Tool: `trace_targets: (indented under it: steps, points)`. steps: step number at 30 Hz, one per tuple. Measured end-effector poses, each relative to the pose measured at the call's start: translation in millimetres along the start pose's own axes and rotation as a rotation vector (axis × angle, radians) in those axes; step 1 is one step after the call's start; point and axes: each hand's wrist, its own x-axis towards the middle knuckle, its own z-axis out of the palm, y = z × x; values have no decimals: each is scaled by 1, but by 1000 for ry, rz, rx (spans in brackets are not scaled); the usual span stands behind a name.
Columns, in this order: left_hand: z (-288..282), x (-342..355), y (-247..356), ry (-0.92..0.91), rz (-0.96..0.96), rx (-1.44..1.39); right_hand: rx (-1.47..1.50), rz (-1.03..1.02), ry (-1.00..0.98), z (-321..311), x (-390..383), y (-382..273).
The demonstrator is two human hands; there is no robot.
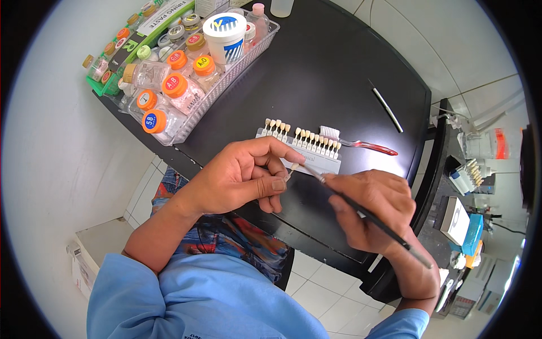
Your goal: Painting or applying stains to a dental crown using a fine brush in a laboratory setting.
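Observation:
My left hand (234, 175) is closed near the table's front edge, with a tooth shade tab (293, 167) pinched between thumb and fingers. In my right hand (370, 206) is a slim brush with a dark handle (389, 231). The brush's pale tip reaches to the left forefinger, right beside the tab; whether it touches the tab I cannot tell. Just beyond both hands lies a grey shade guide (327, 165), with several tooth-shaped tabs standing along its far edge. A red and clear toothbrush (370, 147) rests behind it, bristles up.
A clear plastic basket (217, 93) at the far left holds several orange-lidded jars (175, 85) and a white tub (224, 37). A thin metal-and-black stick (387, 107) lies on the black table (316, 62) at the right. Beyond it stands a side counter with boxes (455, 220).

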Motion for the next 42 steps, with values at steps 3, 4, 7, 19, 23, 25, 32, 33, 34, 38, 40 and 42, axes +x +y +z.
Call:
trace_targets:
  steps: [3,4,7,19,23,25,32,33,34,38,40,42]
  points:
    - [1,0,1,6,-3,2,56,10,-7,-1,-3,1]
    - [2,0,1,4,-10,3,85,-11,-38,-1,-3,1]
    - [1,0,-1,-1,-9,4,45,32,11,0,-2,1]
    - [-1,0,-2,-18,-1,-11,65,112,17,4,-3,1]
    - [-2,-2,0,-5,-13,8,93,87,47,5,-2,4]
    - [-1,-1,1,-8,-11,12,107,71,-6,3,0,-1]
    - [8,-3,0,192,125,62,145,379,205,-2,-12,26]
    - [10,-3,2,227,185,146,150,372,227,-1,-12,27]
    - [7,1,1,222,186,167,210,463,227,-1,-12,29]
    - [0,19,5,379,366,589,168,390,139,-13,-12,34]
    - [-4,33,6,418,431,694,118,269,177,-16,-9,35]
    - [-6,39,9,449,394,624,68,151,211,-17,-8,33]
